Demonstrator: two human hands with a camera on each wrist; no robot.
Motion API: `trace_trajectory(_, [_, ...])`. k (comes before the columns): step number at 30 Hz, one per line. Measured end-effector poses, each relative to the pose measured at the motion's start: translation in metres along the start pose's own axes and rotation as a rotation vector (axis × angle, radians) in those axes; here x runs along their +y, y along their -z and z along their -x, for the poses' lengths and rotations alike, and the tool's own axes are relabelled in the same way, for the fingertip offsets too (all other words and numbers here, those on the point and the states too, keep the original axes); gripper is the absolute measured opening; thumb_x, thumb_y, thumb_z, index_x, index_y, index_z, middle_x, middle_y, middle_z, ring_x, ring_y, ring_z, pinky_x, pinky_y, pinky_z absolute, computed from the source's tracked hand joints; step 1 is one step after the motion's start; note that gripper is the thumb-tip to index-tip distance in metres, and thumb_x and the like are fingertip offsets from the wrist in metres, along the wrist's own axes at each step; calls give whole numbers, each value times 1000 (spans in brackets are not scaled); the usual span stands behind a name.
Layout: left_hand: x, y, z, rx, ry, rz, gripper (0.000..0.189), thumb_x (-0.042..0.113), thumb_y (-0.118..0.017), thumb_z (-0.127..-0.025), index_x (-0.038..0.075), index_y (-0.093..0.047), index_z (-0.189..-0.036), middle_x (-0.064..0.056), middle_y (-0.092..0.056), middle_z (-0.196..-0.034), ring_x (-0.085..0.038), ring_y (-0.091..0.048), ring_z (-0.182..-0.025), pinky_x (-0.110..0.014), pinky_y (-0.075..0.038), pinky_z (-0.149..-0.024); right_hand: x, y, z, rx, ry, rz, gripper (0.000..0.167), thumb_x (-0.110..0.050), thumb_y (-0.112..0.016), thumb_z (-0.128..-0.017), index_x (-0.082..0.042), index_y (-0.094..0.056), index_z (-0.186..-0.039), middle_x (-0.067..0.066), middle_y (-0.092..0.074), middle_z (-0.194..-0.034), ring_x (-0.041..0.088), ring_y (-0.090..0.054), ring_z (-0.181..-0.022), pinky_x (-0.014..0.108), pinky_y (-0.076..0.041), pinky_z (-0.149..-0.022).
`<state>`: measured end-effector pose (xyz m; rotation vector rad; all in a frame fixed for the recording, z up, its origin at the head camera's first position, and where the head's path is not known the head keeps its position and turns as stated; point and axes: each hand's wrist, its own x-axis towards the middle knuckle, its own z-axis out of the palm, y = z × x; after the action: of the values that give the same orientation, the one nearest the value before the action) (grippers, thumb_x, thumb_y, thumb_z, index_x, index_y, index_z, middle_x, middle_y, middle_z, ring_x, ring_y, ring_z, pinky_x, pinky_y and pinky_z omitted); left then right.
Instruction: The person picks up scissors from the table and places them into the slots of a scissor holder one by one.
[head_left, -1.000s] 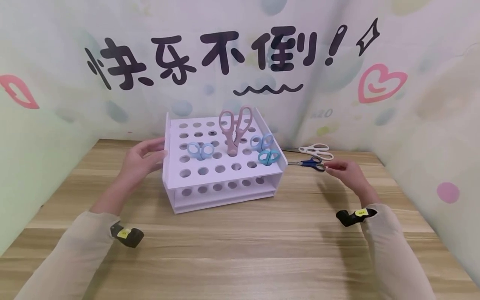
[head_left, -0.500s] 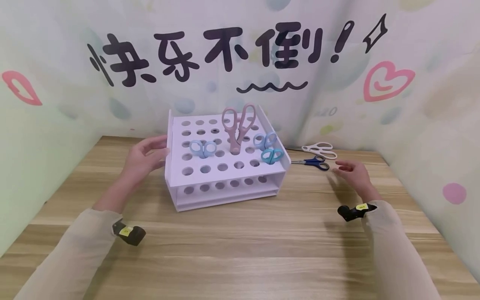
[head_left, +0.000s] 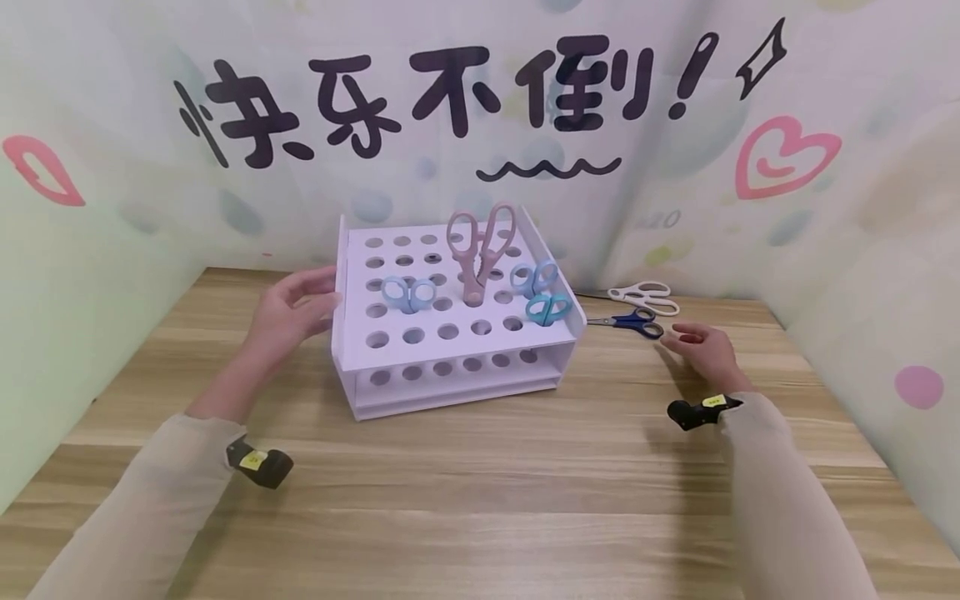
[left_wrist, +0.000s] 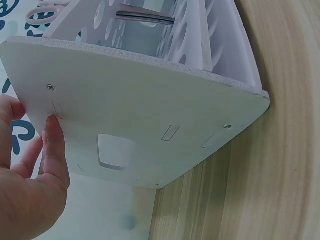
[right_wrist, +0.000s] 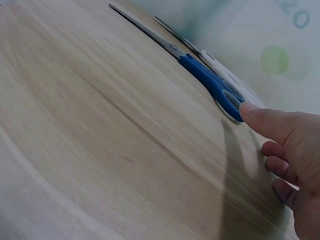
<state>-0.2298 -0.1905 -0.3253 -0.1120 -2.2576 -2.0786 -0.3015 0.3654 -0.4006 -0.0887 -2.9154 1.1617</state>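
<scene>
A white rack [head_left: 405, 353] with rows of round holes stands on the table, several scissors upright in it by their handles. My left hand [head_left: 288, 312] touches the rack's left side panel [left_wrist: 125, 100], thumb against its outer face and fingers at the far edge. To the right of the rack lie blue-handled scissors [head_left: 633, 322], blades towards the rack. My right hand [head_left: 703, 350] is beside their handle loops, fingers loosely bent. In the right wrist view the thumb tip overlaps the end of the blue handle [right_wrist: 212, 85]. White-handled scissors [head_left: 647, 297] lie just behind.
In the rack stand large pink scissors [head_left: 480, 258], light blue scissors [head_left: 408, 293], another light blue pair [head_left: 533, 277] and teal scissors [head_left: 547, 308]. A printed cloth wall [head_left: 450, 183] closes off the back of the wooden table [head_left: 480, 500].
My right hand draws slightly away from the blue scissors' handles, then comes close to them again. The left hand stays at the rack. The head view shifts a little.
</scene>
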Motion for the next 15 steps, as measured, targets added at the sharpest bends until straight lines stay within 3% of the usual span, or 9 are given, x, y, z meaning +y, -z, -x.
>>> trace_trajectory(5, [0, -1, 0, -2, -15, 55, 51, 11, -62, -87, -4, -42, -132, -7, -48, -108, -6, -60, -86, -21, -54, -74, -1, -4, -4, 11, 0, 13, 62, -35, -61, -88, 9, -45, -128, 32, -50, -117, 35, -47, -103, 23, -41, -72])
trace_trajectory(11, [-2, -1, -1, -4, -26, 85, 49, 9, -62, -87, -3, -44, -130, -8, -48, -106, -7, -60, -86, -21, -55, -74, -4, -10, -5, 18, -7, 37, 62, -34, -64, -86, 9, -46, -127, 30, -50, -116, 33, -46, -98, 25, -41, -70])
trace_trajectory(15, [-3, 0, -2, -3, -19, 85, 49, 9, -63, -87, -2, -44, -130, -7, -48, -106, -7, -60, -86, -21, -55, -74, -5, -16, -4, 71, -14, 54, 58, -34, -66, -84, 6, -50, -124, 24, -53, -103, 28, -46, -86, 26, -40, -63])
